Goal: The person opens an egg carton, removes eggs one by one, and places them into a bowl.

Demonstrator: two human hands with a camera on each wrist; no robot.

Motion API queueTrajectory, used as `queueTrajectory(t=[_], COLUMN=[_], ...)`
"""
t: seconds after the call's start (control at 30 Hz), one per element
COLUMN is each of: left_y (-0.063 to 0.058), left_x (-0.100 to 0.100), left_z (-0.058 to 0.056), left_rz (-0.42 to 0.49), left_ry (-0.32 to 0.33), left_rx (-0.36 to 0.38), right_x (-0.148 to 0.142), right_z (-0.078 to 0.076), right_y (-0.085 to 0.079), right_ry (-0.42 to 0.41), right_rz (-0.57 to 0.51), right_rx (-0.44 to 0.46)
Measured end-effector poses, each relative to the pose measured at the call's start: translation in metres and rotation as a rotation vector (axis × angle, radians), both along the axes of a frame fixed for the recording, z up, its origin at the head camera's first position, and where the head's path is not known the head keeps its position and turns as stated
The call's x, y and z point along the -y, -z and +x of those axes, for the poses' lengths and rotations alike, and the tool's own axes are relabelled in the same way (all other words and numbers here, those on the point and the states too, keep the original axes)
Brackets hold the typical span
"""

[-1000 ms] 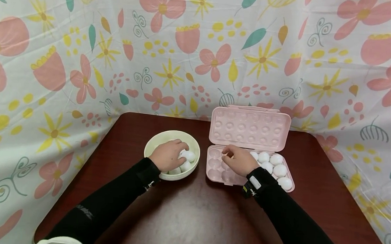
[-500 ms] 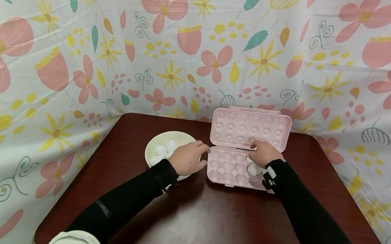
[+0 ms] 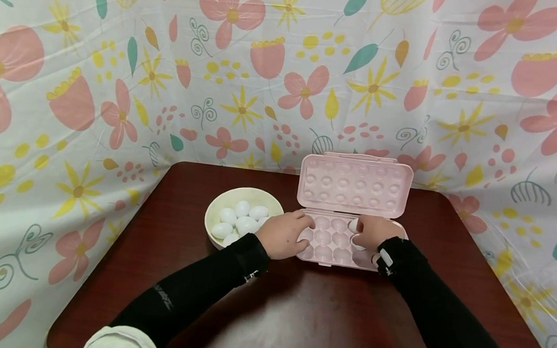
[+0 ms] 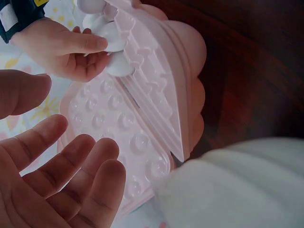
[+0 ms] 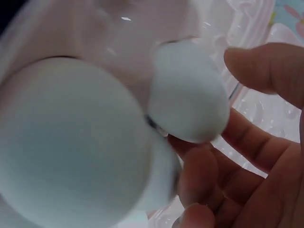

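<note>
My right hand (image 3: 377, 233) curls its fingers round a white egg (image 5: 190, 90) in the open pink egg carton (image 3: 323, 236). In the right wrist view the fingers touch the egg's side, while the thumb stands slightly off it. Another egg (image 5: 71, 142) fills that view's left side, blurred. Over the carton's left end is my left hand (image 3: 282, 234), its fingers (image 4: 57, 156) relaxed and holding nothing. Beside it stands a cream bowl (image 3: 215, 205) with several white eggs (image 3: 246, 225); my left forearm hides part of it. The right hand covers the carton's right-hand cups.
The carton's dimpled lid (image 3: 355, 184) leans back upright, near a floral cloth (image 3: 283, 90) that hangs behind and beside the dark red table (image 3: 271, 310). Several left-hand cups of the carton hold no egg. A pale blurred curve fills the left wrist view's lower right.
My left hand has left the bowl and moved right to the carton. The right hand has moved right from the carton's left cups, then lowered to the eggs.
</note>
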State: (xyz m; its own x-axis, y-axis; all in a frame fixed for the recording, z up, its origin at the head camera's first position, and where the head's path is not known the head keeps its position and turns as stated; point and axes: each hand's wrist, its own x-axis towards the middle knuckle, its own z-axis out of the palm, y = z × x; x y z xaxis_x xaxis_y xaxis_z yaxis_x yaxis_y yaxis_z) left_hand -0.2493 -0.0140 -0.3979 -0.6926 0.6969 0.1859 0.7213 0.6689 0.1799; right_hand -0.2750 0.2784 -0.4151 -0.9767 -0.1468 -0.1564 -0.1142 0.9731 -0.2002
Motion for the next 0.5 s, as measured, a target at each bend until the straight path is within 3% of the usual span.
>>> queueTrajectory(t=[0.23, 0.5], left_y=[0.004, 0.004], left_x=[-0.001, -0.001], left_z=[0.002, 0.0], left_rz=[-0.007, 0.01], left_ry=[-0.001, -0.002], left_rx=[0.02, 0.01], right_x=[0.004, 0.0], right_z=[0.004, -0.001], right_y=[0.011, 0.01], right_ry=[-0.055, -0.05], right_rz=[-0.005, -0.005], right_rx=[-0.067, -0.055])
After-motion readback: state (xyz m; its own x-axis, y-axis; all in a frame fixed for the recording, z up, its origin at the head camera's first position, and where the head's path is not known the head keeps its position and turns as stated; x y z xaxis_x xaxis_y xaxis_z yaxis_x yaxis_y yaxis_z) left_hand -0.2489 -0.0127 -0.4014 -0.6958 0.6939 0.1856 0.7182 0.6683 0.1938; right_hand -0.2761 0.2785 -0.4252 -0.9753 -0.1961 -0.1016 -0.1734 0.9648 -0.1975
